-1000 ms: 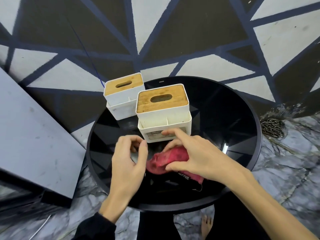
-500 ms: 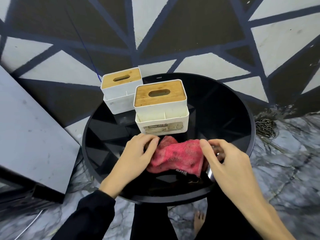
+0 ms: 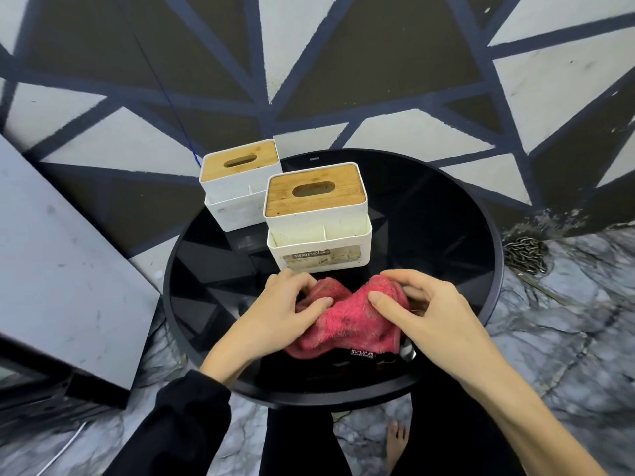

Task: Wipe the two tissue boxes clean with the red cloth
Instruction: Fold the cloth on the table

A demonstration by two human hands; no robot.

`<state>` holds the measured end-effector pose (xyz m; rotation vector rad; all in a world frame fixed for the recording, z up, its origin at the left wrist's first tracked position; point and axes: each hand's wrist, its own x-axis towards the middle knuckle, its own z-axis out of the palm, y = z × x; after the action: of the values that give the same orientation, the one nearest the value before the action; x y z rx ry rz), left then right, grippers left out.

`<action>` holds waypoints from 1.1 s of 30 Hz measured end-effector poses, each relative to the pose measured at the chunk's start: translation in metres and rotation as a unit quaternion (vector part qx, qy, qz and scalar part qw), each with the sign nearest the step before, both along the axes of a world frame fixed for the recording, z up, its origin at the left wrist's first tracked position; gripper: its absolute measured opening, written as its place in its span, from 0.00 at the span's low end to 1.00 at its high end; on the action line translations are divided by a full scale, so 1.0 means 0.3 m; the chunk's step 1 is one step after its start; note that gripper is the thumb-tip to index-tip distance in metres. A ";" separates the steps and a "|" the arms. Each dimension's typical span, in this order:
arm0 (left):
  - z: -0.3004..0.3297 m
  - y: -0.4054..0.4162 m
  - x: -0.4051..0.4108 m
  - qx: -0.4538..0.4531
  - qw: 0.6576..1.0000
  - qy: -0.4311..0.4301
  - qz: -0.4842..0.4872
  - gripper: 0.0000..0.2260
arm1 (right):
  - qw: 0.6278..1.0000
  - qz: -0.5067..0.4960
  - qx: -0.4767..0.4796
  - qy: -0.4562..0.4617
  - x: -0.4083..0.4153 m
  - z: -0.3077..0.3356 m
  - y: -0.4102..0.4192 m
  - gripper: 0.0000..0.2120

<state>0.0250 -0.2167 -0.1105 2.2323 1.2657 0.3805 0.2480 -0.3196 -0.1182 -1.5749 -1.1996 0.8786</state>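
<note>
Painted across the wall (image 3: pixel 343 63) behind the scene is a pattern of dark and pale triangles split by navy lines. Against it stands a round black glass table (image 3: pixel 446 235) with a raised dark rim, its glossy top mirroring the wall's shapes. Grey marbled flooring (image 3: pixel 567 321) surrounds it, and a small heap of metal chain (image 3: pixel 525 254) lies on the floor just beside the table's right edge. A grey slab-like panel (image 3: pixel 62 255) slopes in from the left.

Two white tissue boxes with wooden lids, each lid cut with an oval slot, stand on the far left part of the tabletop. The rear tissue box (image 3: pixel 238 187) sits at the table's back-left edge. The front tissue box (image 3: pixel 318 218) stands just beside it, nearer the person, overlapping its right corner from this angle. A worn label on its front face reads "TISSUE HOLDER" in part, and open compartments show along its front edge.

Directly in front of that box, a bunched red cloth (image 3: pixel 347 321) lies on the glass, with a small black tag at its near edge. The person holds it with both hands. The left hand (image 3: pixel 278 314), in a black sleeve, pinches the cloth's left end between curled fingers and thumb. The right hand (image 3: pixel 429 314), forearm bare, grips the right end with its thumb pressed on top. A bare foot (image 3: pixel 397 441) shows on the floor below.
</note>
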 end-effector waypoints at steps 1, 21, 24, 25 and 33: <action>-0.003 -0.012 -0.005 -0.003 1.000 -0.003 -0.003 0.07 | 1.000 0.009 0.005 0.016 0.003 0.002 0.003 0.19; 0.014 -0.159 -0.031 0.003 0.923 -0.316 0.220 0.04 | 0.997 0.022 0.037 -0.064 0.020 0.104 0.018 0.21; 0.009 -0.156 -0.045 0.001 0.929 -0.286 0.235 0.03 | 0.997 0.013 0.042 -0.069 0.019 0.087 0.010 0.20; 0.004 -0.153 -0.045 0.014 0.936 -0.261 0.235 0.03 | 0.996 0.010 0.036 -0.086 0.017 0.075 0.014 0.20; -0.040 -0.129 -0.031 0.057 0.944 -0.200 0.256 0.02 | 0.982 0.006 0.036 -0.188 0.014 0.005 0.059 0.23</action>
<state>0.0158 -0.2556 -0.1224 1.7522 1.6016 1.0668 0.2522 -0.3019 -0.1166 -1.7231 -1.4866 0.5492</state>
